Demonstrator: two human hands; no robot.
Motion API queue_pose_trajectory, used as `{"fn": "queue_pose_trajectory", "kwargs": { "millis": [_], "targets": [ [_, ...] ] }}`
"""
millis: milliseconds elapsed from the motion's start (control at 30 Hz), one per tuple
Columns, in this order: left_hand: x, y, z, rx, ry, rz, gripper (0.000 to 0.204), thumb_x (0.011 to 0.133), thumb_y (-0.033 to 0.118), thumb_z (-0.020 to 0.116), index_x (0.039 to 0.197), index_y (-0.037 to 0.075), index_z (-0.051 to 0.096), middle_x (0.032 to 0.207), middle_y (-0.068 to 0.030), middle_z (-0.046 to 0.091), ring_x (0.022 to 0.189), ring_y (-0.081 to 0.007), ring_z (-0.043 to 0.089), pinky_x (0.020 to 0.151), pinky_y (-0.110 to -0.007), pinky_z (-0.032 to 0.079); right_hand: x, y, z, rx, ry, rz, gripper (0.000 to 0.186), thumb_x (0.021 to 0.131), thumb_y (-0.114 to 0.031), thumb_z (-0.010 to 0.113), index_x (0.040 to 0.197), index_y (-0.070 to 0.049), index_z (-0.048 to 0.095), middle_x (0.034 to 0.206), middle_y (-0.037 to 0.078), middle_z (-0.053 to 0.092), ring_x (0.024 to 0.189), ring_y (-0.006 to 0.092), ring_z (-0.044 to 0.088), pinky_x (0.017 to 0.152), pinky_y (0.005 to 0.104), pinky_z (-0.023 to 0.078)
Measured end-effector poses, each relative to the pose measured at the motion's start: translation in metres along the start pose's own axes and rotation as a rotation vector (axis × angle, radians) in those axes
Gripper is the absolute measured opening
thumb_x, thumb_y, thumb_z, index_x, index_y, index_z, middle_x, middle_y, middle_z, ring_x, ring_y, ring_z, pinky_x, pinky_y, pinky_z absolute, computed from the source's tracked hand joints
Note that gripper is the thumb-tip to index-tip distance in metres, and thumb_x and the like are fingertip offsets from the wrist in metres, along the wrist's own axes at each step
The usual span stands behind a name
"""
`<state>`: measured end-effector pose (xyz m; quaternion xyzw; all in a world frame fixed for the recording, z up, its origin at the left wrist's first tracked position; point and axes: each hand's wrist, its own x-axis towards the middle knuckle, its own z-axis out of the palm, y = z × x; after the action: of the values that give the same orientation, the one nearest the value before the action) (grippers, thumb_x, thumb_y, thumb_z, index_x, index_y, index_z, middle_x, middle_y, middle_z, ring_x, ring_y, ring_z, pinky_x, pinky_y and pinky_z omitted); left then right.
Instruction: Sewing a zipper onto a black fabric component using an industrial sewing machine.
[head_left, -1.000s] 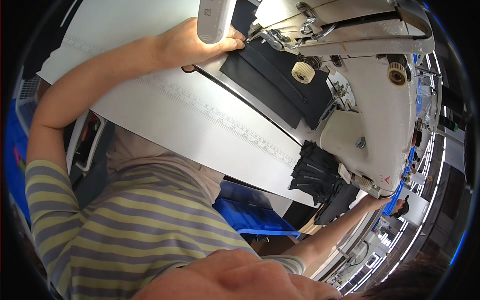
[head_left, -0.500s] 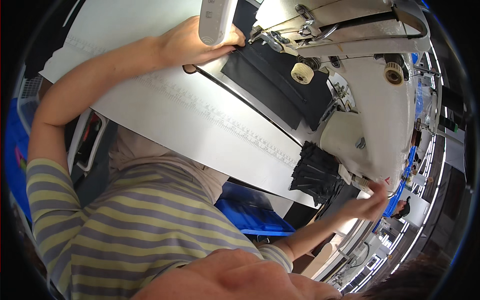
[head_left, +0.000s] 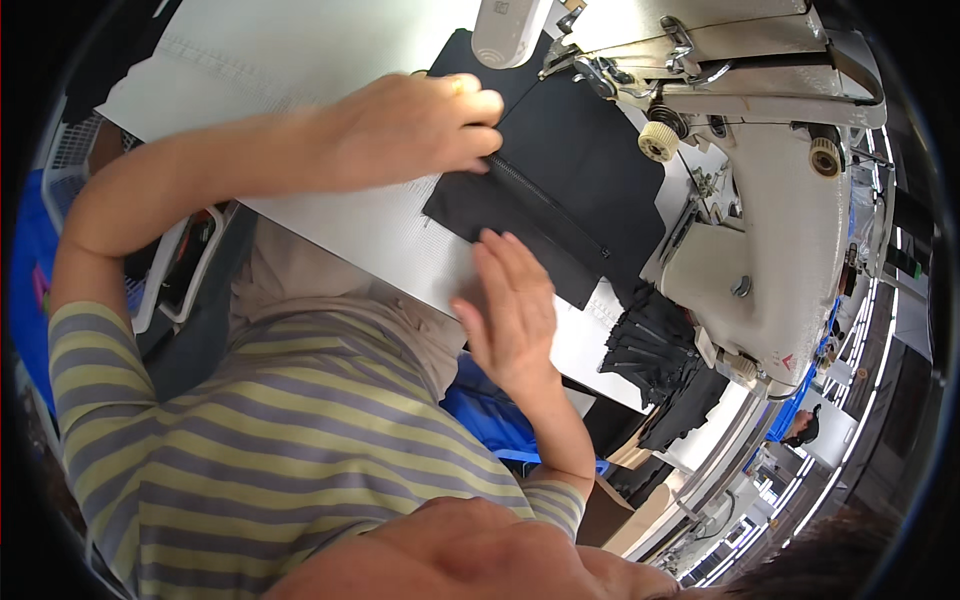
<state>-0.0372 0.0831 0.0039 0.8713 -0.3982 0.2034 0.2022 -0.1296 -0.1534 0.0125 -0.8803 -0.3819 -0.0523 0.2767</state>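
A black fabric piece (head_left: 590, 150) lies spread on the white sewing table, with a dark zipper (head_left: 550, 203) running slantwise across it. My left hand (head_left: 430, 130) is closed at the fabric's left side, fingers curled at the zipper's upper end; the fingertips are partly hidden. Beside the fabric's near edge is my right hand (head_left: 515, 310), its fingers stretched out and thumb apart, holding nothing. The sewing machine's presser foot (head_left: 556, 68) is at the fabric's far side, beyond my left hand.
The white sewing machine (head_left: 780, 230) takes up the right side. A bundle of black zipper strips (head_left: 650, 345) lies at the table's right end. A white lamp-like device (head_left: 505, 35) hangs above the work. Below the near edge is a blue bin (head_left: 480, 410); a white basket (head_left: 70, 165) stands at left.
My right hand has come from the machine's right end to the fabric's near edge. My left hand has moved nearer to me and right. The fabric has shifted toward me, showing the zipper.
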Motion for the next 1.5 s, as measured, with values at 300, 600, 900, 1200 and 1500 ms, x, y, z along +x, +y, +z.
{"fn": "queue_pose_trajectory", "kwargs": {
  "millis": [300, 600, 900, 1200, 1500],
  "targets": [
    [0.062, -0.043, -0.025, -0.792, -0.668, -0.592, 0.030, 0.092, 0.034, 0.061, 0.093, 0.004, 0.065, 0.082, -0.0013, 0.056, 0.067, -0.0112, 0.057, 0.051, -0.029, 0.048, 0.041, 0.020, 0.012, -0.195, -0.034, -0.057, 0.077, 0.072, -0.021, 0.079, 0.134, 0.008, 0.044, 0.140, 0.027, 0.044, 0.130, 0.0423, 0.043, 0.106, 0.0454, 0.037],
    [0.077, -0.056, -0.023, -0.621, -0.873, -0.534, 0.028, 0.090, 0.031, 0.064, 0.093, 0.003, 0.065, 0.079, -0.0013, 0.056, 0.062, -0.0114, 0.056, 0.049, -0.028, 0.047, 0.048, 0.024, 0.015, -0.163, -0.026, -0.061, 0.079, 0.072, -0.024, 0.080, 0.136, 0.006, 0.044, 0.142, 0.025, 0.043, 0.133, 0.0401, 0.040, 0.107, 0.0449, 0.036],
    [0.065, -0.032, -0.024, -0.780, -0.708, -0.768, 0.021, 0.084, 0.020, 0.071, 0.092, 0.002, 0.067, 0.076, -0.0016, 0.056, 0.052, -0.0135, 0.053, 0.048, -0.027, 0.046, 0.045, 0.026, 0.012, -0.156, -0.012, -0.043, 0.072, 0.075, -0.022, 0.077, 0.134, 0.006, 0.046, 0.140, 0.026, 0.045, 0.131, 0.0399, 0.043, 0.106, 0.0451, 0.038],
    [0.016, -0.032, 0.008, -0.253, 0.118, 0.370, 0.021, 0.069, 0.003, 0.067, 0.090, 0.001, 0.066, 0.083, -0.0042, 0.058, 0.070, -0.0178, 0.058, 0.053, -0.027, 0.047, -0.011, 0.101, -0.024, -0.440, -0.171, 0.344, 0.041, 0.090, -0.015, 0.061, 0.127, 0.001, 0.056, 0.126, 0.022, 0.058, 0.117, 0.0377, 0.056, 0.099, 0.0438, 0.046],
    [0.002, -0.026, 0.014, -0.117, 0.009, 0.346, 0.032, 0.067, 0.004, 0.066, 0.098, 0.001, 0.065, 0.085, -0.0047, 0.057, 0.072, -0.0181, 0.057, 0.054, -0.030, 0.048, 0.022, 0.148, -0.098, 0.813, 0.112, 0.974, 0.054, 0.082, -0.018, 0.075, 0.126, 0.007, 0.054, 0.118, 0.017, 0.061, 0.100, 0.0227, 0.063, 0.085, 0.0309, 0.051]
  ]
}}
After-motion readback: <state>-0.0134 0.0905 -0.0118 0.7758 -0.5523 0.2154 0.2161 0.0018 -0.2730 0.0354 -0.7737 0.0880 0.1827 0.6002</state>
